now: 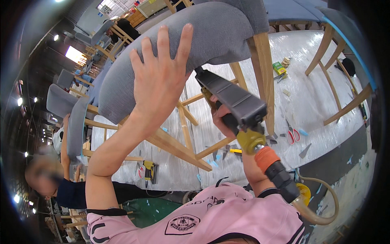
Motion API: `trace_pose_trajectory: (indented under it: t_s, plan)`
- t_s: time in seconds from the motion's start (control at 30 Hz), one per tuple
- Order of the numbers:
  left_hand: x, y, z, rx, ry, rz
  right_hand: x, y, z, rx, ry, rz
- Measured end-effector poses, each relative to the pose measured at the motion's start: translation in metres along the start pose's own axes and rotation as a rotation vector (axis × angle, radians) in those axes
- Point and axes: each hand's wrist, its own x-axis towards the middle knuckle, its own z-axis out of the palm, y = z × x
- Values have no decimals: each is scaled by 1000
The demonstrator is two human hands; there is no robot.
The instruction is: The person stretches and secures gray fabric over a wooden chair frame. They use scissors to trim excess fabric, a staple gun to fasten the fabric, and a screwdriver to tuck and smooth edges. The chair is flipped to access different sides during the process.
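A chair with a grey fabric seat (pixel 215 28) and pale wooden legs (pixel 263 69) lies tipped over in front of me. Fingers spread, my left hand (pixel 158 73) presses flat on the grey upholstery. My right hand (pixel 221 118) is wrapped round the handle of a black and olive pneumatic staple gun (pixel 233 99), which partly hides the fingers. The gun's nose reaches the lower edge of the seat, close to my left wrist; whether it touches cannot be made out. An orange coupling (pixel 267 159) joins the gun to an air hose (pixel 325 220).
Red-handled scissors (pixel 291 136), a small green box (pixel 279 68) and scraps lie on the plastic-covered table (pixel 300 93). Another staple gun (pixel 151 171) rests near the table's front edge. A second chair (pixel 339 53) stands at right. At left, a co-worker (pixel 73 193) handles another grey chair (pixel 77 126).
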Motion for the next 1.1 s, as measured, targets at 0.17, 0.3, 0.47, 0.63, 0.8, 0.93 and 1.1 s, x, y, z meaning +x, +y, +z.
trace_pose_trajectory:
  t_s: [0.17, 0.3, 0.47, 0.63, 0.8, 0.93, 1.1]
  plan:
    - [-3, 2, 3, 54, 8, -3, -5, -1, 9, 105, -11, 88]
    - [-3, -3, -5, -9, -61, 10, -11, -1, 20, 123, 36, 168]
    - [15, -87, -23, -606, -174, -272, 0, -12, 8, 17, 89, 409]
    - [0, -92, -3, -481, -320, -263, -4, 5, 9, -75, 128, 480]
    - [-5, -73, 1, -326, -141, -117, -1, 0, 10, -199, 44, 180]
    - [5, -45, -17, -189, -187, -4, 8, 4, 4, -217, -10, -21]
    - [-13, -36, 0, -90, 16, 8, -1, -10, 9, -147, 4, 67]
